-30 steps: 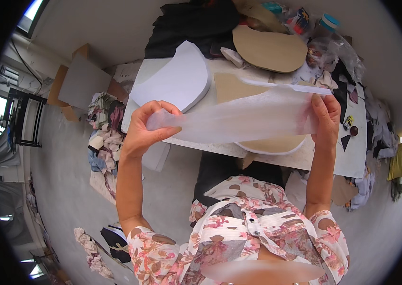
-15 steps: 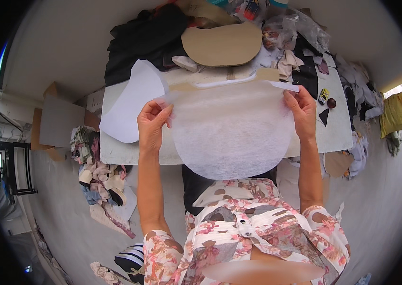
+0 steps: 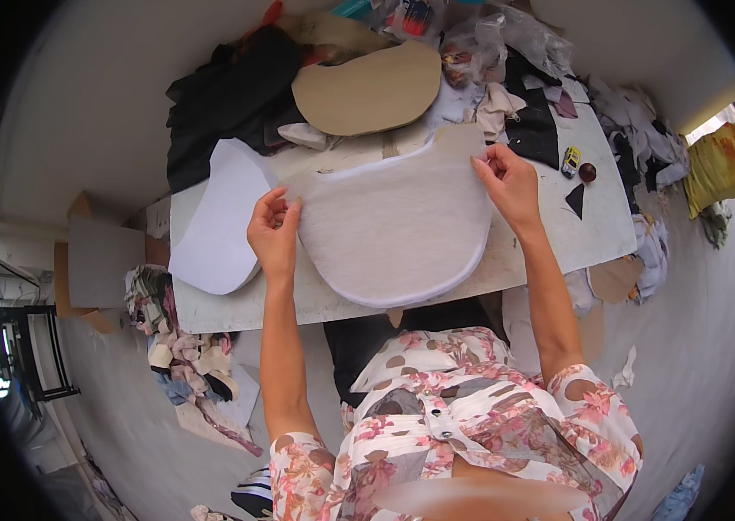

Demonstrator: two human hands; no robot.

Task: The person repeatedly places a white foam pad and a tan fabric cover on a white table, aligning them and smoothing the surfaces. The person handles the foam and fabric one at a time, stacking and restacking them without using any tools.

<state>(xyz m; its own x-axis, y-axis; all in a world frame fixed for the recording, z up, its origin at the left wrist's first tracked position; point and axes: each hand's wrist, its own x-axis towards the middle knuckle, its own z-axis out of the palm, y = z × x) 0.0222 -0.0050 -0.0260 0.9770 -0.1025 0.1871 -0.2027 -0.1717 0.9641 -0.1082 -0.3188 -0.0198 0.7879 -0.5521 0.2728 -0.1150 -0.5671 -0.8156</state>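
A thin, see-through white sheet [image 3: 393, 239], probably nonwoven interfacing, lies over a beige bib-shaped piece whose tan edge [image 3: 461, 135] shows at the upper right. A white rim shows around the sheet's lower and upper curves. At its upper left corner my left hand [image 3: 273, 233] is closed in a pinch on the sheet. My right hand [image 3: 510, 187] pinches its upper right corner between thumb and fingers. Left of the sheet, close to my left hand, rests a stack of white curved pieces [image 3: 220, 226]. A brown cardboard template [image 3: 372, 89] lies beyond the sheet.
The white table [image 3: 576, 227] bears black cloth [image 3: 233, 100] at the far left and plastic bags [image 3: 476, 52] at the back. A toy car [image 3: 570, 162], a dark red ball [image 3: 587, 173] and a black scrap [image 3: 576, 201] sit at right. Cloth scraps [image 3: 189, 347] hang left.
The sheet has come down over the beige piece, and its outline now nearly matches the piece beneath. Both hands still grip its upper corners. The view has turned slightly.
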